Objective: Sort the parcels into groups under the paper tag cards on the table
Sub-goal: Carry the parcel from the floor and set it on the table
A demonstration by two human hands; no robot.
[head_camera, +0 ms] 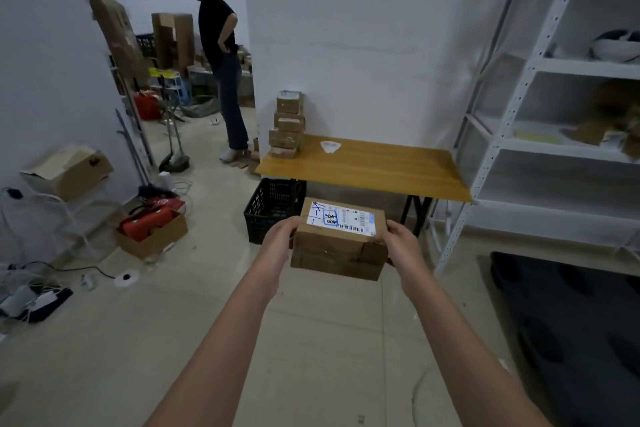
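You held the parcel [338,243] short of the table [363,166], left hand [281,240] and right hand [401,243] clamped on its ends; it looked stiff, light, best gripped there

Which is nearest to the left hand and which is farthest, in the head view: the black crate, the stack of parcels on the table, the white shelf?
From the left hand:
1. Black crate, just behind it, under the table's left end.
2. Stack of parcels, on the table's far left corner.
3. White shelf, far right, by the wall.
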